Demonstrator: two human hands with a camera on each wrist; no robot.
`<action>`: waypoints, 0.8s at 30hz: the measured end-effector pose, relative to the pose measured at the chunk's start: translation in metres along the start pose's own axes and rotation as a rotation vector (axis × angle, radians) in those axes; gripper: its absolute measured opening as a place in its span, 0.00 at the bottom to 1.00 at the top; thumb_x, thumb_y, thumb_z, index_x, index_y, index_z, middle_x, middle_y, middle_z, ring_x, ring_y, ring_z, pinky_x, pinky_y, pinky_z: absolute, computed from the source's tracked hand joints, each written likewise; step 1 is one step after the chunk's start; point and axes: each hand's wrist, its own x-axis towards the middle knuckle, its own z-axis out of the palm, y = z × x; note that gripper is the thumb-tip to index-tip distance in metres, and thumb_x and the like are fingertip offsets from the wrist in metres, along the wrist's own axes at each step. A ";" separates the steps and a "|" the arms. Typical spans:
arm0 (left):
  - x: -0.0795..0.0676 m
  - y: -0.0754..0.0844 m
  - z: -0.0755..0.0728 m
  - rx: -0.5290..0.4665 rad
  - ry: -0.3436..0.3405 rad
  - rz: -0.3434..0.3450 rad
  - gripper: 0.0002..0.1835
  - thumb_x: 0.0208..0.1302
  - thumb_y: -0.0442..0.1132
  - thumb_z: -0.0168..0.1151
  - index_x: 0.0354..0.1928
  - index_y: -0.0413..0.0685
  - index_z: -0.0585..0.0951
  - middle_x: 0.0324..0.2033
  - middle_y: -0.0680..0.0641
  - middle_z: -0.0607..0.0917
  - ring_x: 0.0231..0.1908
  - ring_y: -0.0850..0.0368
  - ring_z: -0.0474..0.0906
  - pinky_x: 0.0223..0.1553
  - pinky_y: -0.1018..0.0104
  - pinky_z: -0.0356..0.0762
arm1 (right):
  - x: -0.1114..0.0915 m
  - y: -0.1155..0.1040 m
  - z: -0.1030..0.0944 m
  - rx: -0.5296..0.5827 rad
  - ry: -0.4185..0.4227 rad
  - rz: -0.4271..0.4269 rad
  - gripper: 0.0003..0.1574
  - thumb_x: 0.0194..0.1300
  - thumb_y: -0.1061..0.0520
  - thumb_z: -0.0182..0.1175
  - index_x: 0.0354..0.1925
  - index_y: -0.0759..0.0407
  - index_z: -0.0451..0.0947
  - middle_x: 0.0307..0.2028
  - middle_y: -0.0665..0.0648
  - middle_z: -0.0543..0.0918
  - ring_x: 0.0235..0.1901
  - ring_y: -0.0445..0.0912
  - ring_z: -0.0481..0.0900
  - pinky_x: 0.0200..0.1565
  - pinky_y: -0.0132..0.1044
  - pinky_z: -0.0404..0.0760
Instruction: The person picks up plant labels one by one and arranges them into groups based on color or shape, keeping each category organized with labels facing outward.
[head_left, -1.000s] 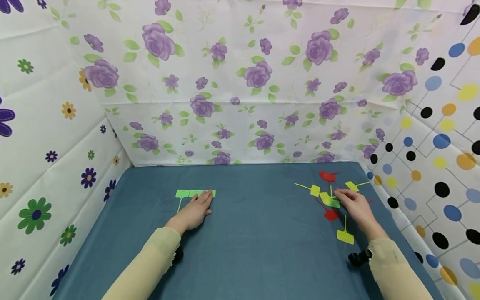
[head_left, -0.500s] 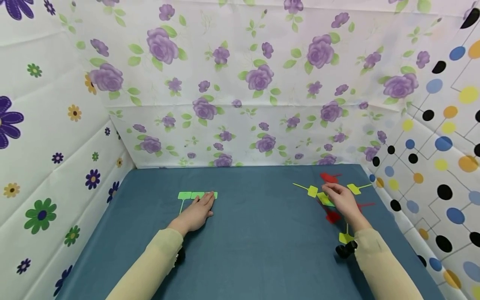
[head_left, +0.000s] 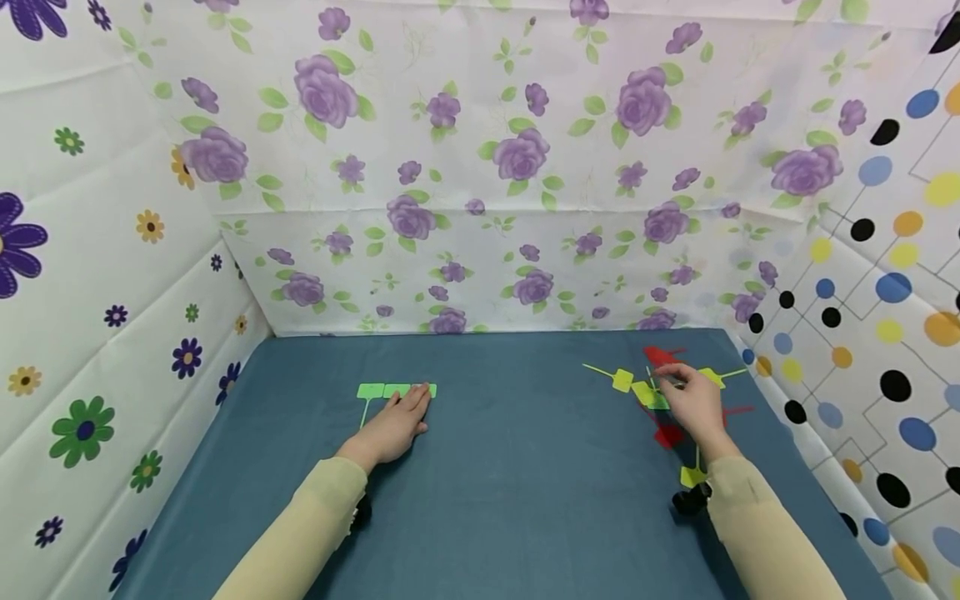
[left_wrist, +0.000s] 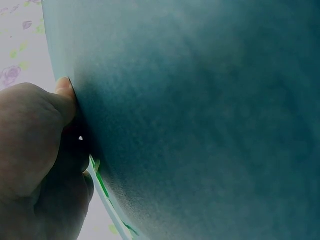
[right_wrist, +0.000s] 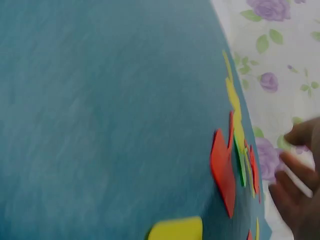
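My left hand [head_left: 392, 423] rests flat with straight fingers over a row of green T-shaped tags [head_left: 371, 391] with thin stems, partly hiding them. In the left wrist view, green edges [left_wrist: 102, 182] show beside the fingers. My right hand [head_left: 690, 400] hovers with bent fingers over a scattered pile of similar tags. A yellow tag [head_left: 642, 392] overlaps a green tag [head_left: 659, 402] just left of its fingertips, and an upright thin stem stands close by. Red tags [head_left: 668, 436] lie around them. The right wrist view shows the fingers [right_wrist: 295, 167] apart, with nothing seen between them.
Blue cloth [head_left: 525, 467] covers the table. More yellow tags [head_left: 622, 381] lie about the pile, one [head_left: 692, 477] below the right wrist. Flowered sheets [head_left: 480, 267] hang behind and at the left, and a dotted sheet [head_left: 862, 358] at the right.
My right hand has moved left across the pile, then shifted slightly back to the right, uncovering the green tag. The left hand has stayed on its row.
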 end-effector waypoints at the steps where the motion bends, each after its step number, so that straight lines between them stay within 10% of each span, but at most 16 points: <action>1: 0.000 0.000 0.000 0.001 0.001 0.000 0.34 0.87 0.41 0.51 0.83 0.30 0.56 0.84 0.33 0.51 0.83 0.35 0.47 0.81 0.36 0.44 | -0.001 0.001 -0.002 -0.081 0.023 0.008 0.23 0.80 0.47 0.62 0.61 0.61 0.85 0.62 0.69 0.83 0.55 0.64 0.84 0.50 0.58 0.86; 12: 0.001 0.000 0.002 0.009 -0.002 -0.007 0.34 0.87 0.42 0.50 0.83 0.31 0.55 0.84 0.34 0.51 0.83 0.36 0.46 0.82 0.37 0.43 | -0.010 0.004 -0.009 -0.432 -0.088 0.121 0.52 0.66 0.28 0.71 0.66 0.69 0.79 0.62 0.80 0.74 0.60 0.78 0.68 0.50 0.70 0.79; 24: 0.003 0.000 0.003 0.014 -0.003 -0.008 0.33 0.87 0.41 0.50 0.83 0.31 0.56 0.84 0.34 0.51 0.83 0.36 0.46 0.82 0.36 0.43 | -0.012 0.002 -0.013 -0.462 -0.111 0.147 0.48 0.63 0.29 0.74 0.58 0.69 0.83 0.55 0.78 0.79 0.53 0.75 0.69 0.40 0.64 0.80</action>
